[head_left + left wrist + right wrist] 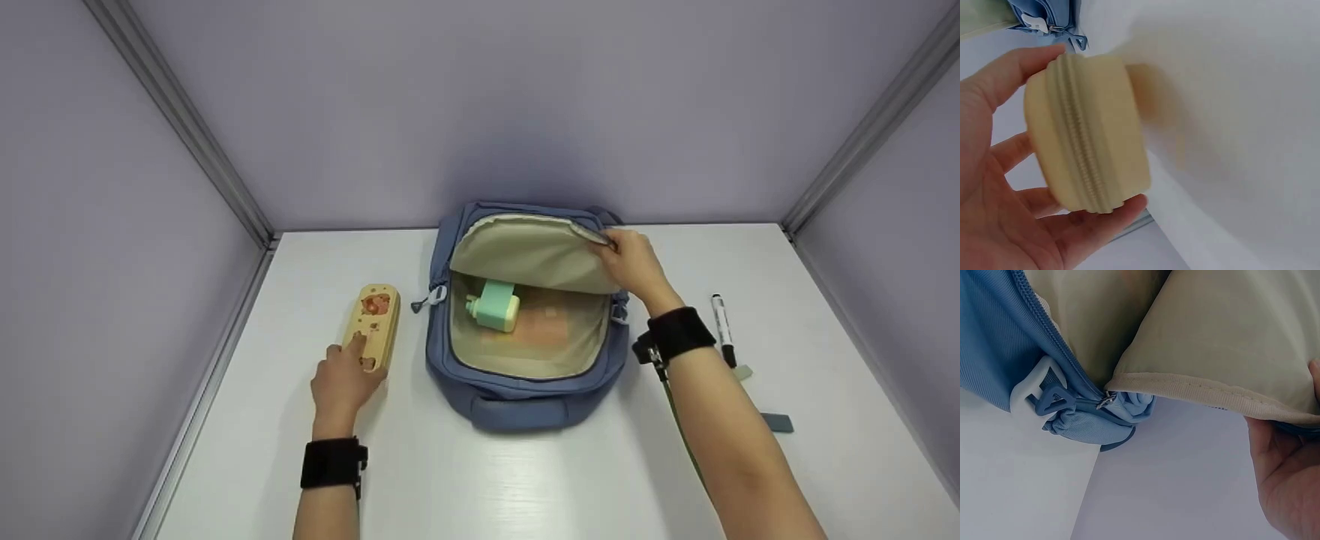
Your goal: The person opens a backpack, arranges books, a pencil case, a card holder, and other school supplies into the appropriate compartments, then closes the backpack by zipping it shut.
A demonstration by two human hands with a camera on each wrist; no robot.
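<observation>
Low in the head view, left of centre, the left hand [343, 382] has its grip curled round the near end of a yellow case [373, 324] that lies on the white tabletop [480, 480]; the left wrist view shows thumb and fingers [1100, 228] wrapped about the case [1086, 149], its zip running down the middle. Just right of the case, at mid-frame, sits a blue backpack [517, 401], its main pocket unzipped and lined in beige. Inside, toward the upper left of the opening, lies a mint-green bottle [495, 306]. Farther up, the right hand [636, 264] grips the edge of the flap [532, 255] and holds it lifted; the right wrist view shows fingers [1289, 475] under the flap's beige hem [1213, 391]. At right of the frame a marker [723, 328] lies on the tabletop, well apart from the backpack.
</observation>
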